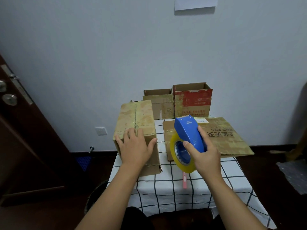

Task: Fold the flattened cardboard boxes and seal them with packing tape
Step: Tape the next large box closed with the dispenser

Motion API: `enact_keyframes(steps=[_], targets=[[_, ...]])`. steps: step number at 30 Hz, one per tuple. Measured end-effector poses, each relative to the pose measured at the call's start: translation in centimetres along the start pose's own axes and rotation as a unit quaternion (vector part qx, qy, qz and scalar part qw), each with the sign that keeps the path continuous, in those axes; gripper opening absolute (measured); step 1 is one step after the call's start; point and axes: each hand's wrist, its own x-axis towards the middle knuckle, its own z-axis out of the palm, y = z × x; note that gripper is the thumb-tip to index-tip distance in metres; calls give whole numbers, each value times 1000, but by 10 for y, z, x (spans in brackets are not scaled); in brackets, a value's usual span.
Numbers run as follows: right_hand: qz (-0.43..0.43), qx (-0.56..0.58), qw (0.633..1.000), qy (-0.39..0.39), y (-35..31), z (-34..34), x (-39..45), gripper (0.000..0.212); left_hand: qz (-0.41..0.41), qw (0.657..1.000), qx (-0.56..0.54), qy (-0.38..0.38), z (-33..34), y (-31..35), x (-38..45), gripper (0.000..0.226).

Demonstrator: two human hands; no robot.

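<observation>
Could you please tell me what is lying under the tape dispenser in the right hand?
Below the tape dispenser a pink pen-like object lies on the checked tablecloth; the tape roll covers its far end.

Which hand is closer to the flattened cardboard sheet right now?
Right. The right hand, gripping the tape dispenser, is over the flattened cardboard; the left hand rests on the folded box, across a gap.

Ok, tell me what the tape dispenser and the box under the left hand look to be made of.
Tape dispenser: smooth blue moulded body with a slight sheen, probably plastic; its roll looks like glossy, translucent yellowish film.
Folded box: matte brown corrugated cardboard, going by its creased, frayed edges, with shiny old tape along the top seam.
</observation>
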Motion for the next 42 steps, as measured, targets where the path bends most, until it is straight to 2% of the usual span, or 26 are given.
enact_keyframes(steps=[4,8,10,13,15,18,21,24,29,34,39,42], targets=[[8,0,1000,4,3,-1,-5,69,-37,998,-34,-43,-12,9,5,99],[4,6,1000,3,4,1,-8,69,-33,998,-4,-53,-14,29,20,104],[7,8,1000,7,5,0,-8,69,-4,998,16,-65,-11,39,27,93],[10,10,1000,9,4,-3,-8,67,28,999,13,-44,-6,40,31,48],[10,15,1000,10,5,-6,-6,67,35,999,-4,-19,-10,28,32,36],[12,19,1000,13,5,-10,-1,66,65,997,-35,39,-30,0,33,38],[18,26,999,19,6,-9,1,65,112,983,-121,80,-45,-38,28,42],[14,29,999,20,5,-6,3,63,132,962,-230,60,-38,-79,21,43],[11,27,999,15,5,-2,0,62,118,965,-235,7,-10,-107,18,37],[11,12,1000,12,6,-10,-2,63,80,984,-155,26,-12,-78,8,39],[11,-2,999,43,5,-24,-1,66,79,989,-121,19,-12,10,0,58],[16,-23,997,67,5,-31,1,69,55,989,-137,6,-5,63,5,70]])
